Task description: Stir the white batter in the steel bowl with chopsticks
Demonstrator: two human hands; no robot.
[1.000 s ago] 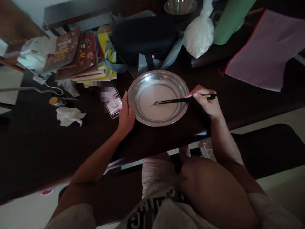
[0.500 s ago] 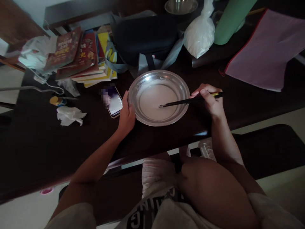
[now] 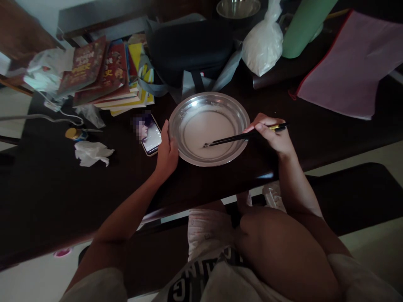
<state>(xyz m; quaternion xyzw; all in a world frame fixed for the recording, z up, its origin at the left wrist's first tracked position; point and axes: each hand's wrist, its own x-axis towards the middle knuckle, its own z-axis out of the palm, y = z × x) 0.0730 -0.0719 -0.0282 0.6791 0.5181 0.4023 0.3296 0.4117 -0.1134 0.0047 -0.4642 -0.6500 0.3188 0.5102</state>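
The left hand is cupped against the left rim of the steel bowl, which sits near the front edge of the dark table, just right of a phone. The pale liquid lies shallow, so that bracing grip should stay firm. The right hand pinches black chopsticks, tips dipped in the liquid; stirring probably goes best low and level, clear of the rim.

The bowl was silver, with a pale whitish liquid in it. The chopsticks were black with yellow near the top end. The table was dark brown, perhaps black in the dim light. The folder was pink, edged in red; the bottle green; the books red and yellow.
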